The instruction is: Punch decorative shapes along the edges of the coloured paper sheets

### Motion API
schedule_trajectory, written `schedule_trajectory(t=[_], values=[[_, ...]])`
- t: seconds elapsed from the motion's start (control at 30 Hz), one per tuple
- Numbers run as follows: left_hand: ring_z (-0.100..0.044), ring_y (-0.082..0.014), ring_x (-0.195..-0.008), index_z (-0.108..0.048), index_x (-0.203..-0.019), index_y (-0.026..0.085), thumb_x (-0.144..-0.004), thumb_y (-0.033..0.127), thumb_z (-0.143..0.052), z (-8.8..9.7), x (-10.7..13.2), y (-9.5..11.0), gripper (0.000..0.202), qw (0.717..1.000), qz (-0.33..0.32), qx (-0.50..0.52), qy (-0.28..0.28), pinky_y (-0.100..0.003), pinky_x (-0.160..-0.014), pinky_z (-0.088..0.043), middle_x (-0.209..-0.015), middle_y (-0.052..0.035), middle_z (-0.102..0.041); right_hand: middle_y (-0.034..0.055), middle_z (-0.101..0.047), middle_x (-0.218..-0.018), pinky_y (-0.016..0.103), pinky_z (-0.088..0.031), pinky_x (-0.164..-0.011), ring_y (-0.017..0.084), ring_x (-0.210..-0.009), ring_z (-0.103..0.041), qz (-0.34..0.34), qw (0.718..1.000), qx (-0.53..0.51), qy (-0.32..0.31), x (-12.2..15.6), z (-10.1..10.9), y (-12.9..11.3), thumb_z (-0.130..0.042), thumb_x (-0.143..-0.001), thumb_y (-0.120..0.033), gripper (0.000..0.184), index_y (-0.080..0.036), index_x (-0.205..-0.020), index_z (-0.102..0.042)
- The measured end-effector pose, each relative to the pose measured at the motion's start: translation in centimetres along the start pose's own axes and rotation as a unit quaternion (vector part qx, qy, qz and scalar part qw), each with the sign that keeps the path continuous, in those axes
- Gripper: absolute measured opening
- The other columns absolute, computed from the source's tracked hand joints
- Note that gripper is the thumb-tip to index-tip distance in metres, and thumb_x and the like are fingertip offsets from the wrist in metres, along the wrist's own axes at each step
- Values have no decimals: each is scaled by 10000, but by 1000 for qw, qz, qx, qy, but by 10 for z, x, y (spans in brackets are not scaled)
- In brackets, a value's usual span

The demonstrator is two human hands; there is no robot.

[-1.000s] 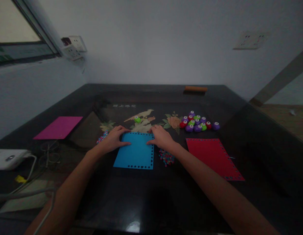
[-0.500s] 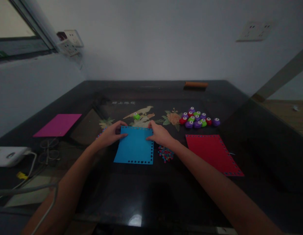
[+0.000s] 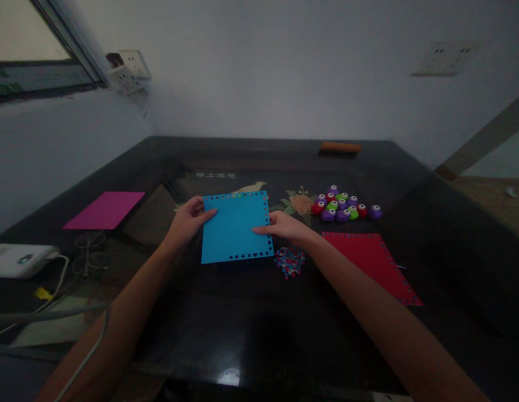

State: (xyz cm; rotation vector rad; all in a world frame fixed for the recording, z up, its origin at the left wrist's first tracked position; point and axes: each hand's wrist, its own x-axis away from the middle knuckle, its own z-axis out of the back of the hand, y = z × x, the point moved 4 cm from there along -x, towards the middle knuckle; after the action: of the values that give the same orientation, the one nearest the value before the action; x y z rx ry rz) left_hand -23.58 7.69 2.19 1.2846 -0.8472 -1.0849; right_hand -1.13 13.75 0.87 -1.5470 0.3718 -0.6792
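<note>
Possibly the blue sheet (image 3: 236,231) creases or slips: each grip is only near an edge, so an uneven pull could bend it. A low sweep of the right hand (image 3: 287,228) could also scatter the confetti (image 3: 290,262) just beside the near right corner. Sheet lies between the hands, apparently raised off the table (image 3: 217,312). Left hand (image 3: 187,222) pinches its left edge near the far corner; right hand pinches the right edge about midway, thumbs on top.

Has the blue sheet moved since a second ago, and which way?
Yes. Against the red sheet, the blue sheet has shifted up in the picture, and now hides more of the bird design.
</note>
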Motion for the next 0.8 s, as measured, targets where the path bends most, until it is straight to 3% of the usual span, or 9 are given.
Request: schedule_trajectory(t=[0.1,0.3,0.47,0.6,0.8], values=[[-638,-184,-798,-583,-831,188,-647,281,-749,-4,3,5,265,1000,-5,22,7,-279,-663,-521,-893,-34,-685,46,-731,-943,330,-533,-794,184,-807,-674,-10,998,-42,-42,2,-4,1,-761,-647,-276,234,-199,-861,-707],[-584,-129,-664,-584,-801,179,-657,311,-740,-9,7,9,250,999,-10,49,17,-226,-589,-469,-760,9,-639,5,-738,-903,320,-528,-780,176,-789,-674,14,999,-20,-26,2,-1,0,-749,-637,-257,201,-235,-835,-722],[-490,-100,-532,-538,-720,190,-778,430,-599,-8,4,5,255,998,-42,46,20,-206,-505,-398,-609,37,-519,8,-742,-856,339,-515,-818,181,-785,-672,39,999,2,16,5,6,-6,-741,-639,-276,161,-236,-794,-723],[-537,-122,-572,-556,-809,195,-830,460,-503,-3,0,3,272,998,-59,14,23,-232,-533,-418,-689,3,-580,29,-742,-843,358,-524,-803,191,-752,-674,35,998,6,61,12,15,-8,-746,-628,-295,192,-211,-798,-719],[-590,-154,-644,-570,-893,180,-810,412,-542,-5,-4,-7,247,992,-81,-98,14,-264,-602,-455,-738,-19,-631,51,-743,-894,380,-539,-773,217,-772,-683,46,989,12,143,42,39,-2,-744,-626,-305,239,-196,-833,-698]])
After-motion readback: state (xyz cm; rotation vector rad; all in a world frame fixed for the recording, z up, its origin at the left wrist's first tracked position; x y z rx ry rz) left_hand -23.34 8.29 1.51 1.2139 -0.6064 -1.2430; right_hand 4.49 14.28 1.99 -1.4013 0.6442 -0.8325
